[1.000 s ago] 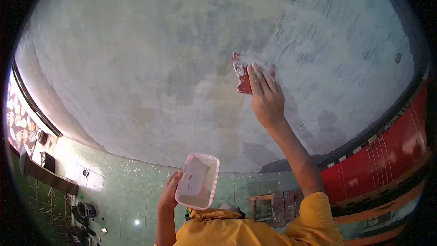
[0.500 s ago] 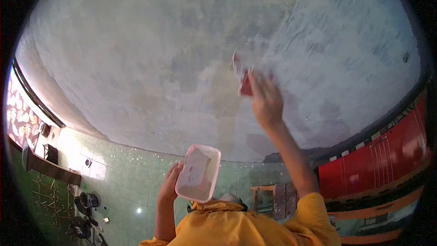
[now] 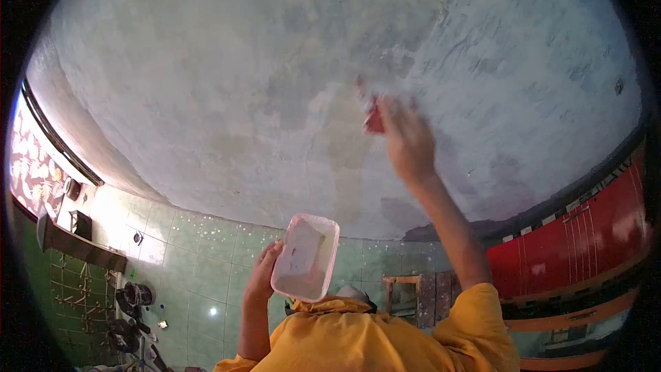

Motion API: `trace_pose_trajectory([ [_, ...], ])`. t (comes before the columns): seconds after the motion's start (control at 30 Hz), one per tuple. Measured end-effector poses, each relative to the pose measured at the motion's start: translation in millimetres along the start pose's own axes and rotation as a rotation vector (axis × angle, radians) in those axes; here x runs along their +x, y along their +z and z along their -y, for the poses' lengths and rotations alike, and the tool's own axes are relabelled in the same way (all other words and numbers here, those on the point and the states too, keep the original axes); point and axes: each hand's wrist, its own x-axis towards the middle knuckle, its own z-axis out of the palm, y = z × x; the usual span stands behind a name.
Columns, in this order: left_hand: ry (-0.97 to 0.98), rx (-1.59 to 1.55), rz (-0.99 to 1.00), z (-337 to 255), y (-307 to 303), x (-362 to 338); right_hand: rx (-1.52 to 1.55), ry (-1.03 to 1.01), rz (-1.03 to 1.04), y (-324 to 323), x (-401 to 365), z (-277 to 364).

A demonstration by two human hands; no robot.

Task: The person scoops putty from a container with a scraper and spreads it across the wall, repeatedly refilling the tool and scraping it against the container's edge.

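My right hand is raised against the wall, its fingers closed on a red putty scraper. Motion smears the scraper's edge, and whether it touches the wall is hard to tell. Patches of pale and darker grey coating cover the wall around it. Low in front of my chest, my left hand grips a pinkish rectangular plastic tub by its left side. Whitish paste lies inside the tub, which is tilted toward me.
Green floor tiles with white spatters run along the wall's foot. To the right stands a red panel. A small wooden frame sits behind my right side. A dark bucket and clutter are at the lower left, near a wooden bench-like piece.
My right hand and the scraper have shifted slightly up and to the right. The tub in my left hand sits a little higher and further right in view.
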Motion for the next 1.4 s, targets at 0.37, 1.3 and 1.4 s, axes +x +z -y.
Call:
trace_pose_trajectory([
  [0.37,-0.004,0.012,0.021,3.5,-8.3,3.0,-0.003,0.015,0.146,37.1,-69.9,21.7],
  [1.3,0.010,-0.020,0.015,8.5,-2.3,-7.5,-0.116,-0.119,0.039,36.9,-9.4,25.3],
  [1.4,0.048,-0.042,-0.009,14.6,-1.0,-9.6,0.073,-0.082,0.199,79.7,-81.1,51.3],
])
